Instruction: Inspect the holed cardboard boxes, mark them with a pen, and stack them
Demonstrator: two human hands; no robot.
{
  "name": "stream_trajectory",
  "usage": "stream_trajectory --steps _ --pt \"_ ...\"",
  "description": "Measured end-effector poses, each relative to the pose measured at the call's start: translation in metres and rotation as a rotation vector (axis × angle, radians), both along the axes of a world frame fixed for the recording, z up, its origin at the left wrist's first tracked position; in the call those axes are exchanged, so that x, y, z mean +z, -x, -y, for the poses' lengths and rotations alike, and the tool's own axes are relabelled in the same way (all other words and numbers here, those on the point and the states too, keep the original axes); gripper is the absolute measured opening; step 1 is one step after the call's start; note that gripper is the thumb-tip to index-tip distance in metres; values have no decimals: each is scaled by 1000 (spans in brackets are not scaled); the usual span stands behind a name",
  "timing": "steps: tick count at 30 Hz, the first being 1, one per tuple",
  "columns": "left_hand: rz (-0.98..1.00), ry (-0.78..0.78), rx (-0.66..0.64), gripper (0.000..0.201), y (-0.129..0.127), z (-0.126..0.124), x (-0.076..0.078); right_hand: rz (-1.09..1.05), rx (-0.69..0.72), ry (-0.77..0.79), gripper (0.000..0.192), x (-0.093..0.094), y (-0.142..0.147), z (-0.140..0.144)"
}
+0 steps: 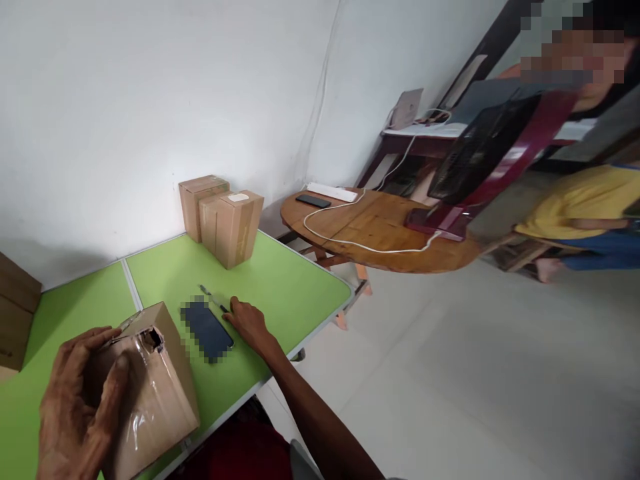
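My left hand (83, 393) holds a taped cardboard box (155, 400) at the table's near edge, fingers across its top and thumb against the taped side. A ragged hole shows at the box's upper corner, beside clear, shiny tape. My right hand (249, 323) is closed at the dark end of a slim pen-like tool (213, 297) with a grey far end; its exact kind is too small to make out. Just left of that hand, a dark smartphone (207, 330) lies flat on the green table (300, 287).
Two cardboard boxes (227, 227) stand by the wall, another box (17, 313) at far left. A round wooden table (370, 227) holds a fan (490, 160), a power strip (333, 192), a black phone (313, 201) and a white cable. People sit at right.
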State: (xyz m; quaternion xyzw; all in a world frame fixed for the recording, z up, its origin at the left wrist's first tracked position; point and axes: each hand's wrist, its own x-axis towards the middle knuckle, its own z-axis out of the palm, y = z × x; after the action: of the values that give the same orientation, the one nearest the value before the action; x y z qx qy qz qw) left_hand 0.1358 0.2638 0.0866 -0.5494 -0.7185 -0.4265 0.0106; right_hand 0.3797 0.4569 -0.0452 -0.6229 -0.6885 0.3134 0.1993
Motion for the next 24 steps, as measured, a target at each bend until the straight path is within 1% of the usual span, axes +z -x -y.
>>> stream_trajectory --steps 3,6,8,9,11,12,13,14,16,18,20,24 --pt "13 -20 -12 44 0 -1 -4 -110 -35 -13 23 -7 3 -3" --pt "61 -29 21 40 0 -2 -5 -319 -31 -52 25 2 2 1" --pt "76 -21 39 38 -2 -3 -4 -487 5 -80 30 15 5 15" --pt "79 -17 40 37 -3 -3 -3 -616 43 -94 34 24 8 25" --pt "78 -17 35 34 -7 -5 0 -942 159 -129 39 43 19 49" --pt "77 -19 33 33 -10 -6 1 -1104 223 -156 39 53 25 62" --pt "74 -22 33 32 -12 -7 2 -1220 264 -202 37 62 32 74" --pt "71 -26 32 32 -14 -7 2 -1287 283 -267 33 70 39 84" --pt "68 -36 26 31 -17 -7 2 -1277 286 -412 23 82 51 99" --pt "69 -37 11 29 -18 -5 1 -1221 296 -516 12 88 59 106" --pt "73 -36 -3 28 -19 -3 0 -1177 314 -565 5 88 62 108" --pt "79 -51 -21 30 -19 0 -3 -1095 298 -611 6 87 61 106"
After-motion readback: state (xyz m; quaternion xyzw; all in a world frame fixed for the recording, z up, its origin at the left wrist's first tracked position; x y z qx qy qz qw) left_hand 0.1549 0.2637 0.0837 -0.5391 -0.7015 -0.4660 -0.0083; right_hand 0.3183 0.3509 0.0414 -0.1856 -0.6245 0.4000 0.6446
